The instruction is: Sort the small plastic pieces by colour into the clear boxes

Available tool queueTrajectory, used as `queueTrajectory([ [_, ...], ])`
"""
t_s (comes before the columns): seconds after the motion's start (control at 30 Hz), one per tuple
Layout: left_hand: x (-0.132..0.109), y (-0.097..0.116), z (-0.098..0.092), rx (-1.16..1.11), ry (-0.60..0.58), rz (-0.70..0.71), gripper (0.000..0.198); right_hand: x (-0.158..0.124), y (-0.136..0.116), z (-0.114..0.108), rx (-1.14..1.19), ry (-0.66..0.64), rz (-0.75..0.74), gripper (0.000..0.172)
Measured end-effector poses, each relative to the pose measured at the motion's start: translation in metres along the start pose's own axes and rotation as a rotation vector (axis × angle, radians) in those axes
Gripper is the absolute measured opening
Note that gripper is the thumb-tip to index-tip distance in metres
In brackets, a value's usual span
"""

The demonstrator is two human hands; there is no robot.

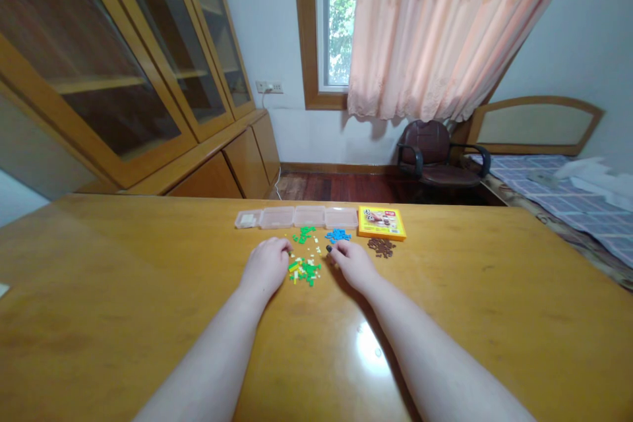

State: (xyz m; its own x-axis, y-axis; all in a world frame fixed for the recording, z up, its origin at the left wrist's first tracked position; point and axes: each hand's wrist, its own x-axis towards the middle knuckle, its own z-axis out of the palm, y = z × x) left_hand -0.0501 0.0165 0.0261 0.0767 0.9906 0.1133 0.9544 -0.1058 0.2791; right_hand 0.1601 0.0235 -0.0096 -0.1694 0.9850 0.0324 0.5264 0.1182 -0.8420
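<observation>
The pieces look only partly parted by colour: a blue pile (338, 235), a brown pile (381, 248) and a small green cluster (305, 234) lie apart on the worktop (148, 277), while a mixed heap (307, 270) — green, yellow, white — sits between the hands. The right hand (357, 267) has its grip pinched on a small dark piece (329, 248); for the left hand (267, 267), beside the heap, I cannot tell. Counted: four clear trays (310, 216), one yellow box (382, 222), two hands — single pieces are too small to count.
</observation>
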Motion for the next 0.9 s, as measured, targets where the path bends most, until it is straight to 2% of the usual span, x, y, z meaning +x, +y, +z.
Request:
queueTrajectory([
  [0.17,0.0,-0.001,-0.002,0.081,-0.013,-0.082,0.033,0.001,0.004,0.002,-0.003,0.005,-0.009,0.024],
  [0.53,0.003,-0.003,0.01,0.09,-0.074,0.044,0.038,0.001,0.004,0.002,-0.001,0.004,-0.003,0.024],
  [0.63,0.003,-0.002,0.01,0.078,-0.052,0.033,0.039,0.001,0.003,0.001,-0.007,0.007,-0.013,0.023],
  [0.8,0.002,-0.003,0.005,0.114,0.042,-0.079,0.036,0.002,0.003,0.001,-0.022,0.006,-0.011,0.023],
  [0.9,0.002,-0.002,0.007,0.123,0.021,-0.062,0.035,0.002,0.003,0.001,-0.024,0.01,-0.014,0.024],
])
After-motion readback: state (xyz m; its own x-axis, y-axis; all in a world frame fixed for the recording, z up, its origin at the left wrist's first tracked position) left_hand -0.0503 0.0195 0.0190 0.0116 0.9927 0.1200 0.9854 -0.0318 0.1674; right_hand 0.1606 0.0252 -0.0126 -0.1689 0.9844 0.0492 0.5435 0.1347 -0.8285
